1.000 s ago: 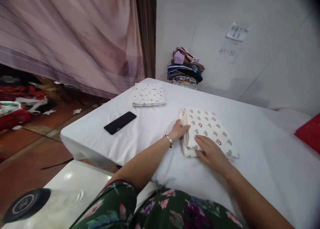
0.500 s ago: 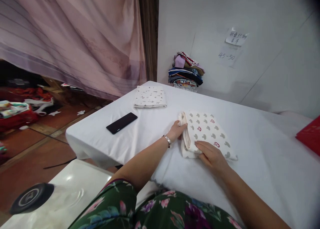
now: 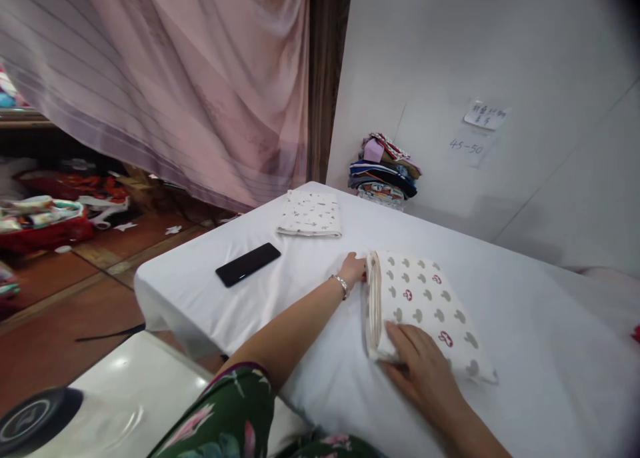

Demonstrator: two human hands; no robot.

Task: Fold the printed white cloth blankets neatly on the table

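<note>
A folded cream cloth [image 3: 425,308] printed with grey and red shapes lies on the white-covered table [image 3: 320,291]. My left hand [image 3: 353,269], with a bracelet at the wrist, touches the cloth's folded left edge at its far corner. My right hand [image 3: 423,368] lies flat on the cloth's near corner, fingers spread. Neither hand grips the cloth.
A black phone [image 3: 248,264] lies left of my hands. A second folded patterned cloth [image 3: 311,214] sits farther back. A pile of folded clothes [image 3: 385,171] stands against the white wall. Pink curtain hangs at left; a white appliance top [image 3: 100,405] is near left.
The view has shifted up and left. The cloth now lies nearer me and turned, with my right hand lower on its near corner and my left at its far edge.
</note>
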